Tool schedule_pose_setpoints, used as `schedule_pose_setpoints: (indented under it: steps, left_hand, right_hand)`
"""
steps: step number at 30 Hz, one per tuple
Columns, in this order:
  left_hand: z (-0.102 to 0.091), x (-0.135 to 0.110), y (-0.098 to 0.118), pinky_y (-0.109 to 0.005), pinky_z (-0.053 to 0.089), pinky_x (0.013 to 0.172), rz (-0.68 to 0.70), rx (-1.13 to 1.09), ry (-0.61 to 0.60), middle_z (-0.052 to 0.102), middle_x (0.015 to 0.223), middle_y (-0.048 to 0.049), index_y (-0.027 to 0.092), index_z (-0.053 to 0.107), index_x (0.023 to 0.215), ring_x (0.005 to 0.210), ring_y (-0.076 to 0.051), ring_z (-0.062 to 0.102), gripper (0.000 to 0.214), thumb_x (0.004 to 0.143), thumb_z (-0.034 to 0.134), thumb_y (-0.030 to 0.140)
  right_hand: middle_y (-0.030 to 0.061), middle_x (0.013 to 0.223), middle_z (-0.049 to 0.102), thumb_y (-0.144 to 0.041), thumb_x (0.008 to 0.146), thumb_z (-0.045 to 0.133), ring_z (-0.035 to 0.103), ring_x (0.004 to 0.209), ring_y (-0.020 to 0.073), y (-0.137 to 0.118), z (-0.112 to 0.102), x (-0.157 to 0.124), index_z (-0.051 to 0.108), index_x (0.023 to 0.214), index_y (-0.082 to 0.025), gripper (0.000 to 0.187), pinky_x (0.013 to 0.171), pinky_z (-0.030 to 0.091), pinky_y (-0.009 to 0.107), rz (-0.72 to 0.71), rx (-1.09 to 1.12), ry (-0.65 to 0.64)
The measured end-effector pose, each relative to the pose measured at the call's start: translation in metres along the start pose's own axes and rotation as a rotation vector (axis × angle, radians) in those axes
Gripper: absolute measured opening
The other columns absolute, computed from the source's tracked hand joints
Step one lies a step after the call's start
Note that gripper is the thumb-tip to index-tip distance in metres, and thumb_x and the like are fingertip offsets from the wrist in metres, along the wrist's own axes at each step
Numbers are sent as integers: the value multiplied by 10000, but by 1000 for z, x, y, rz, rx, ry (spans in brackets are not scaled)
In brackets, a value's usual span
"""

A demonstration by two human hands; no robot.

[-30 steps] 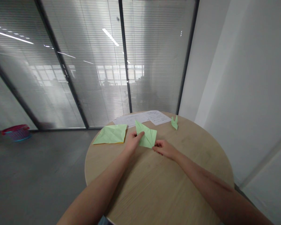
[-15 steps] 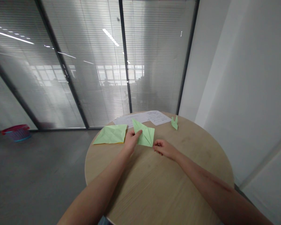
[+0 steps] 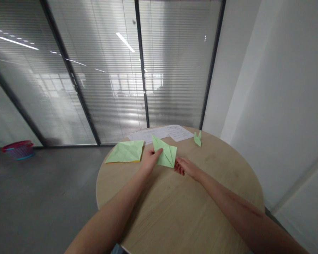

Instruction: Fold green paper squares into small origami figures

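Note:
A light green sheet of folded origami paper (image 3: 167, 155), with creases fanning up from its lower right corner, is held above the table. My left hand (image 3: 149, 159) is closed on its left side, the thumb lying across the front and the other fingers mostly hidden behind. At the lower right edge, my right hand (image 3: 184, 167) touches the paper with curled fingers. Its fingertips are partly hidden by that edge, in what looks like a pinch. A pointed flap rises at the paper's upper left.
Left of my hands lies a stack of green paper (image 3: 125, 151) with a yellow edge on the round wooden table (image 3: 175, 211). Printed sheets (image 3: 178, 133) lie at the back. A small green folded paper figure (image 3: 197, 138) stands right. A red and blue basket (image 3: 19, 150) is on the floor.
The folded paper and my left hand have shifted slightly right and down. My right hand's fingers have turned and come against the paper's right edge.

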State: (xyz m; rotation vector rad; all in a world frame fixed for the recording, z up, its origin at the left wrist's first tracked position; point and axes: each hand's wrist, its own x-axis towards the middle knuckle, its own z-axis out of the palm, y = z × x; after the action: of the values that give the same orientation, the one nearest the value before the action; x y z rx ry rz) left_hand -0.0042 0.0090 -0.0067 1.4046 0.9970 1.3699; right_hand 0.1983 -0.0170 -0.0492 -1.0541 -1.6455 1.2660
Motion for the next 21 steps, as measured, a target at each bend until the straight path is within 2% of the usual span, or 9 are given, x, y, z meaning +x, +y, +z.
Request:
schedule_pose_setpoints:
  steps: [8,14,21]
  left_hand:
    - [1,-2,2,-290,470,572,-23,-2,-41,720,749,-41,150,712,794,616,-194,614,297,726,705,439]
    - [1,-1,-1,-275,460,573,3,41,-51,714,744,-49,135,715,781,627,-189,613,336,714,708,463]
    - [6,-5,-2,-279,472,598,-41,39,-98,730,773,-69,121,735,812,646,-198,634,367,687,728,467]
  right_hand:
    - [31,684,585,-629,877,459,468,504,77,-7,1,-7,561,771,-140,511,441,353,197,-27,-120,-19]
    - [29,724,595,-549,846,565,471,527,76,-8,0,-8,581,836,-133,416,460,353,191,-24,-127,-53]
    - [-40,563,461,-490,817,619,390,471,70,-12,0,-10,567,751,-142,358,451,281,198,-51,-169,-75]
